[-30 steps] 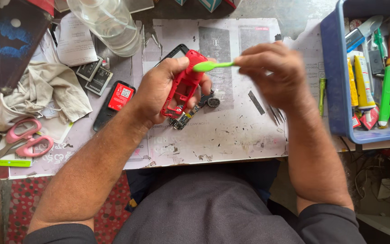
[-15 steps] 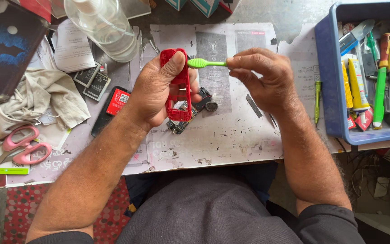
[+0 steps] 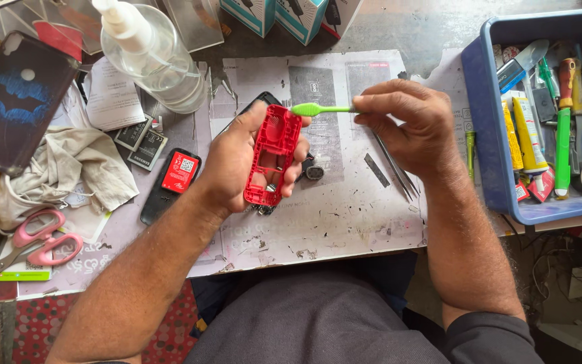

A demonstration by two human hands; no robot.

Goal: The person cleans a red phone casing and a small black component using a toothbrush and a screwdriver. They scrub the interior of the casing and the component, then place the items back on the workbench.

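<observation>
Two hands are being held over a paper-covered worktop (image 3: 345, 222) in the head view. The left hand (image 3: 237, 165) is being closed around a red phone housing (image 3: 272, 155), which is being gripped by its long edges with the hollow inner side facing up; the thumb is lying along one edge and the fingers are wrapped behind the other. The housing is being held just above the paper, near the centre of the frame, with its long axis running roughly from 12 to 6 o'clock.

The right hand (image 3: 409, 125) is being closed narrowly on the handle of a green toothbrush (image 3: 321, 108), pinched between thumb and fingertips. The brush is being held level, pointing toward 9 o'clock, and its head is touching the upper end of the housing.

Several other items are lying around the hands. Metal tweezers (image 3: 393, 168) are lying on the paper below the right hand, partly hidden by it. A black phone with a red battery (image 3: 170, 183) is lying at 9 o'clock of the left hand, just beside the wrist. Pink scissors (image 3: 31, 243) are lying at 8 o'clock, well apart. A crumpled cloth (image 3: 69, 168) is lying at 9 o'clock beyond the phone. A clear spray bottle (image 3: 149, 54) is standing at 11 o'clock. A blue tray (image 3: 486, 148) of tools and tubes is standing at 3 o'clock of the right hand.
</observation>
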